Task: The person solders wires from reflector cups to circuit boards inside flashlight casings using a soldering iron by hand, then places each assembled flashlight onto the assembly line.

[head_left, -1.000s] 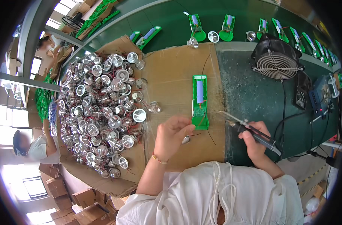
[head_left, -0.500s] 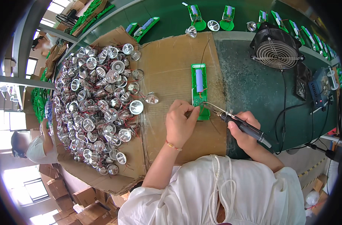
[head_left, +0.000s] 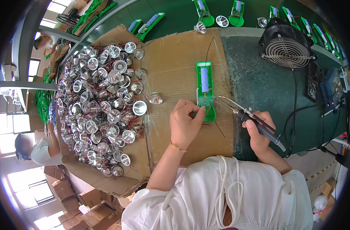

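Note:
A green plastic housing [head_left: 210,115] lies on the cardboard in front of me. It carries a lavender cylindrical battery [head_left: 204,79] and a small circuit board [head_left: 203,101], with thin red and dark wires around them. My left hand [head_left: 185,124] is at the housing's lower left, thumb and fingertips pinched together beside the board; what they pinch is too small to make out. In my right hand [head_left: 258,134] is a soldering iron [head_left: 274,139] with a thin curved metal tube fixed along it. Its tip and the tube's end point at the board from the right, slightly apart from it.
Many silver reflector lamp cups [head_left: 114,76] with red wires are heaped on cardboard at left; one loose cup [head_left: 156,98] lies beside them. A black fan [head_left: 287,51] and a blue soldering station [head_left: 330,92] stand at right, cables trailing. More green housings [head_left: 236,19] line the back.
My right hand has drawn the soldering iron back to the right, away from the board. My left hand stays pinched beside the housing. The view has shifted slightly.

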The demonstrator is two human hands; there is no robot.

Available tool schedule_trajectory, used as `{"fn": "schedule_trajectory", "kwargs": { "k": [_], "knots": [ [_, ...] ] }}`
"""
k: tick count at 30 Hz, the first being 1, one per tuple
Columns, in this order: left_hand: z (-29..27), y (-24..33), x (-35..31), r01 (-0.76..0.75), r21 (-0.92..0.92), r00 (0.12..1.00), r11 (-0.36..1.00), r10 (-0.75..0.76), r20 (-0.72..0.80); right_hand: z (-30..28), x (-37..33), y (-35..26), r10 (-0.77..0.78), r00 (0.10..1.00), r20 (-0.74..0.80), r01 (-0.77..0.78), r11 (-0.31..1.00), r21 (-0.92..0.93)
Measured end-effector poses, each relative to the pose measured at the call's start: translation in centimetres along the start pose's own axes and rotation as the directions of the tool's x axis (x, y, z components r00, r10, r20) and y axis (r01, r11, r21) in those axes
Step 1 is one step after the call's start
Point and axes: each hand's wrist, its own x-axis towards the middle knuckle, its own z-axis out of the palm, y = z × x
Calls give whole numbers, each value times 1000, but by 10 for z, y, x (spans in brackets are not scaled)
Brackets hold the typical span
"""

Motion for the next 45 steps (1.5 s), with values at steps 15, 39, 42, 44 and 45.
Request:
{"fn": "schedule_trajectory", "kwargs": {
  "k": [15, 39, 42, 44, 45],
  "knots": [
    [-25, 18, -15, -545, 458, 810, 703, 583, 69, -5, 1, 1, 52, 999, 16, -53, 996, 65],
    [-3, 0, -3, -44, -66, 998, 997, 40, -57, 19, 12, -7, 293, 955, 39, -295, 947, 126],
    [-4, 0, -3, -49, -48, 998, 998, 47, -47, 19, 11, -6, 269, 962, 49, -273, 957, 95],
    [-4, 0, -3, -9, -74, 1000, 997, 7, -28, 19, 11, -4, 259, 964, 64, -263, 962, 76],
    [-5, 0, -3, -1, -81, 1000, 997, -1, -24, 18, 11, -4, 257, 964, 67, -262, 962, 78]
  ]
}}
